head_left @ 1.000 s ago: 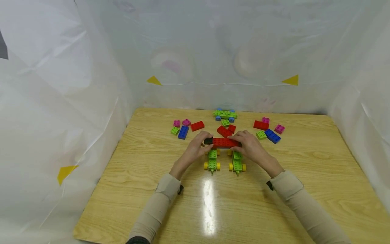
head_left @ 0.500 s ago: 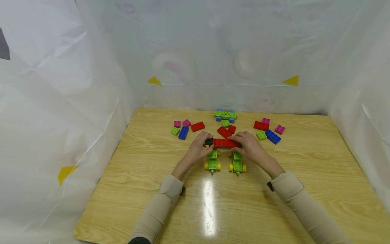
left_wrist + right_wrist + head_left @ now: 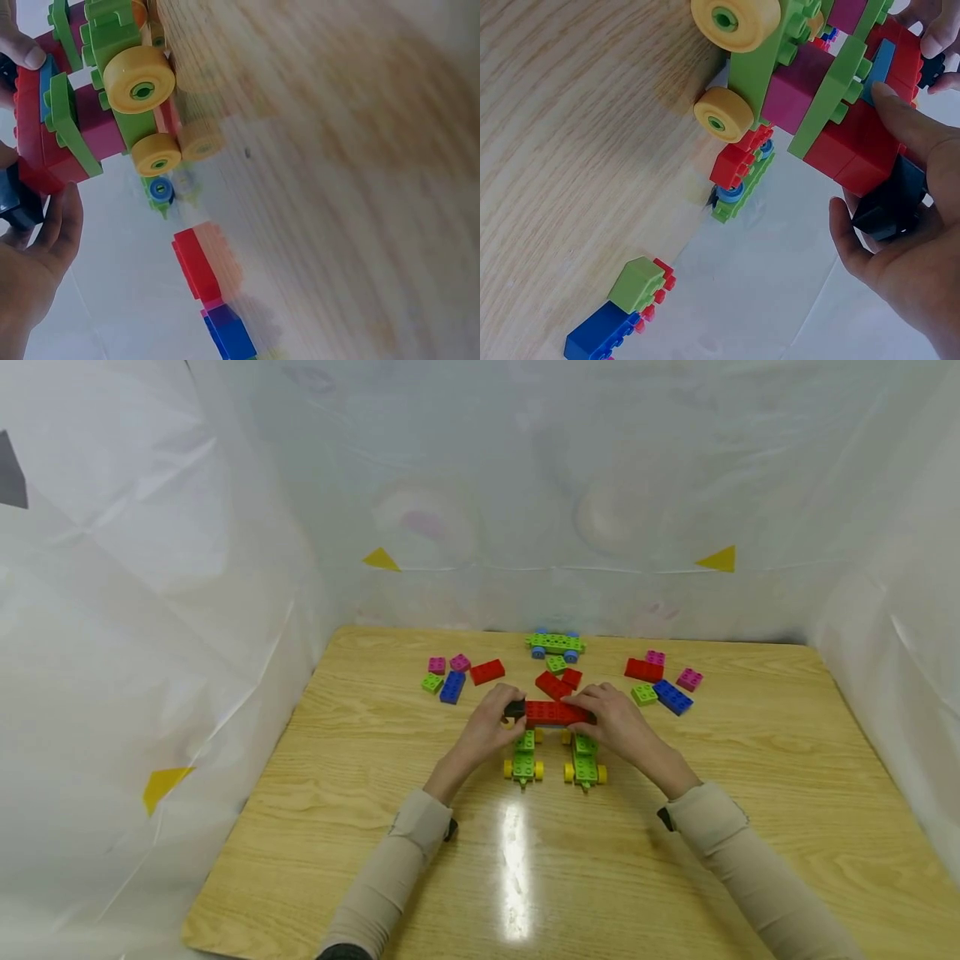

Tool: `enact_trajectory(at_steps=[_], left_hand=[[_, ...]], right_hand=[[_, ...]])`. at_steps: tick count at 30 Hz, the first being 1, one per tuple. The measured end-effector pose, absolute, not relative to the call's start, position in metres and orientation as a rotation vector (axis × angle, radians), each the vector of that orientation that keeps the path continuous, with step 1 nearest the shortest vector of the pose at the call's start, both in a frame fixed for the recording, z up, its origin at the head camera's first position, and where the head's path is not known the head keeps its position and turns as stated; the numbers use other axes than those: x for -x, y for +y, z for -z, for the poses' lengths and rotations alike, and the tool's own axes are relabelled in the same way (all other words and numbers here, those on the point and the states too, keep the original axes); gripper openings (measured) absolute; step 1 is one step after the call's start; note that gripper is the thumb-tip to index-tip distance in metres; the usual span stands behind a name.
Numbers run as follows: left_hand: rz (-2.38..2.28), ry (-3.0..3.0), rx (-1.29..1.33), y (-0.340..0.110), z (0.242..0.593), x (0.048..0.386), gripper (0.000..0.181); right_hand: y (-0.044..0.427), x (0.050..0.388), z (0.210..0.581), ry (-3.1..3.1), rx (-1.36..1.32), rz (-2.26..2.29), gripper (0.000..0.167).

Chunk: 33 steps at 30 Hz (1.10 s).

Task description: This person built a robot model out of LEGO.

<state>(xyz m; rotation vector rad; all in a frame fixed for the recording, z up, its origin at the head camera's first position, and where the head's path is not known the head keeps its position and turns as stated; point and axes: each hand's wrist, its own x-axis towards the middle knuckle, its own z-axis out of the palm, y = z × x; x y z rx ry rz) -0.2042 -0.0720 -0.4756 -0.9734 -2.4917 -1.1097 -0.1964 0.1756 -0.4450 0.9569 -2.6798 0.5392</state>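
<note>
A model of toy building bricks (image 3: pixel 555 712) stands on two green wheeled bases with yellow wheels (image 3: pixel 140 80). Magenta bricks (image 3: pixel 797 86) and green plates (image 3: pixel 830 105) bear a red top with a blue piece (image 3: pixel 883 64) on its near side. My left hand (image 3: pixel 487 727) grips the model's left end, thumb and fingers about a black brick (image 3: pixel 19 196). At the right end my right hand (image 3: pixel 617 724) holds the red bricks (image 3: pixel 855 154), its thumb on the near side and its fingers behind another black brick (image 3: pixel 892 201). Palms partly hide both ends.
Behind the model lie loose red bricks (image 3: pixel 553 684) and a green base with blue wheels (image 3: pixel 555 644). Loose bricks, among them a blue one (image 3: pixel 452 687), lie at left; others, with another blue brick (image 3: pixel 672 697), at right. White sheeting (image 3: pixel 480 485) surrounds the wooden table (image 3: pixel 360 860).
My left hand and forearm have shifted slightly to the right, still gripping the model's left end. The right hand keeps its place, and the loose bricks stay where they were.
</note>
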Motion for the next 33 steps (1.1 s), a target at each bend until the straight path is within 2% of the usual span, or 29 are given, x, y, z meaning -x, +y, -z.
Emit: enact_trajectory(at_steps=[7,18,33], left_hand=[[1.076,-2.483,0.982,-0.072,0.477,0.205,0.032],[1.072,-2.503,0.974,-0.072,0.474,0.204,0.033],[1.14,-2.545,0.947,-0.074,0.472,0.202,0.034]], right_hand=[[0.175,0.196,0.444,-2.696,-0.962,-0.524,0.043],[0.177,0.196,0.434,-2.701,-0.954,-0.653,0.031],[0.184,0.197,0.44,-2.712,-0.988,-0.522,0.041]])
